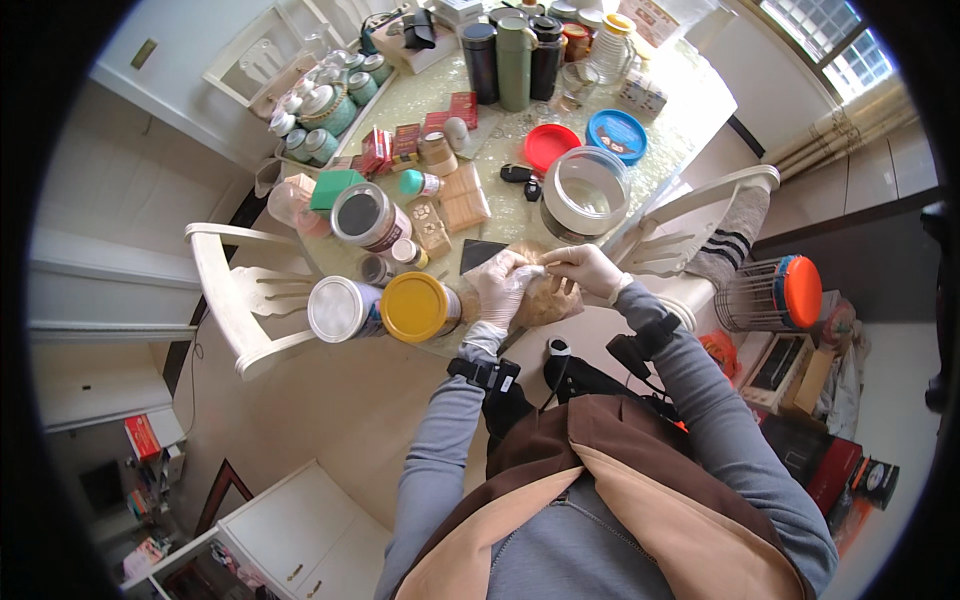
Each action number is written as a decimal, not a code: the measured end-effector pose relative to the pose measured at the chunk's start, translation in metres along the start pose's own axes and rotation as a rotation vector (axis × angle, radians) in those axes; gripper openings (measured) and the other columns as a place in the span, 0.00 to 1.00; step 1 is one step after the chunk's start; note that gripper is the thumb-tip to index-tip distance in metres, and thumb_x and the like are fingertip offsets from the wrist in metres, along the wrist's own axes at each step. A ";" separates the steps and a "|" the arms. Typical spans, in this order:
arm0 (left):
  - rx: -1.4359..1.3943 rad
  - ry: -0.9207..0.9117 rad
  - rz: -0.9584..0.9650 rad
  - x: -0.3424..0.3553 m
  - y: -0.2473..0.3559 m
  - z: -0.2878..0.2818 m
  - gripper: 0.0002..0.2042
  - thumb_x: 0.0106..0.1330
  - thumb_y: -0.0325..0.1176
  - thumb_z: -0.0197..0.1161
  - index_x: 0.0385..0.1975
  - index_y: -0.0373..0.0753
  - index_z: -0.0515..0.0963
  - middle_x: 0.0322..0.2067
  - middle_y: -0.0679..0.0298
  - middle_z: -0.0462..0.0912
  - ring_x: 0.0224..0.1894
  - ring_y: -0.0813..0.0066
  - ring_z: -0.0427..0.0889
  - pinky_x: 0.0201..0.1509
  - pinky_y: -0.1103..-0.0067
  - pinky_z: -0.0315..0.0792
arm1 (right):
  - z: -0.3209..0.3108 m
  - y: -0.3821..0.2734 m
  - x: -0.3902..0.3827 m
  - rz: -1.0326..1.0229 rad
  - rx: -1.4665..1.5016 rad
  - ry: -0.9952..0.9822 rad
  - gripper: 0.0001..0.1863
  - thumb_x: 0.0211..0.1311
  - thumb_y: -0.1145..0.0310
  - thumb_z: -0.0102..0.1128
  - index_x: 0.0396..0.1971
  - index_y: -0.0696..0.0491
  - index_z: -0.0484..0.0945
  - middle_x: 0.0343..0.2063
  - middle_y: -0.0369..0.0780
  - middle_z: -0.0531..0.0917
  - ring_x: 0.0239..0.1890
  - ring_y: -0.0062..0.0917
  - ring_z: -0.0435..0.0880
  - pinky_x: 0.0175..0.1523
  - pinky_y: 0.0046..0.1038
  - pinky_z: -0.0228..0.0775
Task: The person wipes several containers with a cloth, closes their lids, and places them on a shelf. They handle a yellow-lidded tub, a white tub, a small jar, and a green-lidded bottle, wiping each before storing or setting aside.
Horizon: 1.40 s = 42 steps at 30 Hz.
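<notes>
In the head view, the top of a clear plastic bag (553, 303) with brownish content is pinched by the gloved left hand (498, 287) and by the gloved right hand (588, 271), with the fingers of both closed on the plastic and brought near each other. The bag is placed at the near edge of the worktop (690, 100), just beside a dark flat piece (481, 255). To its left a can with yellow lid (415, 307) is seen, and behind it a clear round tub (586, 194) is stood.
</notes>
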<state>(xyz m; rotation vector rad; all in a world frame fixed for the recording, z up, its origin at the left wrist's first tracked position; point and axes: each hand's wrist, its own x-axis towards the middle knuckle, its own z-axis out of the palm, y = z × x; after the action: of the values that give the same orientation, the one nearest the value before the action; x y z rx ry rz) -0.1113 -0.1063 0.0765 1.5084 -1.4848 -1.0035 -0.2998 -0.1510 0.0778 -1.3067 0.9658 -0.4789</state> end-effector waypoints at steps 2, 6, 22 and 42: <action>-0.053 -0.033 -0.033 0.000 -0.002 0.000 0.07 0.60 0.36 0.64 0.32 0.40 0.79 0.27 0.64 0.82 0.30 0.78 0.79 0.36 0.80 0.71 | -0.001 -0.001 0.002 0.025 -0.035 -0.017 0.13 0.63 0.76 0.56 0.46 0.61 0.78 0.28 0.37 0.83 0.24 0.17 0.81 0.28 0.18 0.74; -0.139 -0.068 -0.048 0.000 -0.009 0.000 0.06 0.61 0.34 0.63 0.31 0.39 0.80 0.27 0.65 0.82 0.30 0.81 0.78 0.35 0.82 0.71 | -0.002 0.001 0.005 0.024 -0.081 -0.033 0.11 0.63 0.77 0.55 0.45 0.62 0.78 0.27 0.38 0.83 0.23 0.17 0.81 0.30 0.18 0.75; 0.021 -0.259 0.111 0.002 0.016 -0.022 0.17 0.64 0.45 0.56 0.42 0.38 0.79 0.40 0.54 0.82 0.42 0.56 0.80 0.46 0.69 0.72 | 0.001 -0.041 0.003 -0.781 -1.512 0.012 0.06 0.53 0.70 0.53 0.31 0.52 0.75 0.25 0.38 0.76 0.28 0.29 0.82 0.29 0.30 0.74; 0.026 -0.174 0.350 0.001 -0.017 -0.005 0.10 0.63 0.34 0.63 0.38 0.32 0.79 0.32 0.69 0.79 0.34 0.86 0.73 0.40 0.85 0.70 | -0.004 -0.043 0.019 -0.802 -1.261 0.019 0.05 0.49 0.72 0.59 0.29 0.52 0.79 0.26 0.38 0.80 0.28 0.30 0.80 0.35 0.30 0.72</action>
<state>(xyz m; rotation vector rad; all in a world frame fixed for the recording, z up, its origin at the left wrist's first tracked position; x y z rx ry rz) -0.1003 -0.1074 0.0629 1.1455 -1.8152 -0.9218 -0.2832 -0.1784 0.1120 -2.8756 0.6898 -0.4706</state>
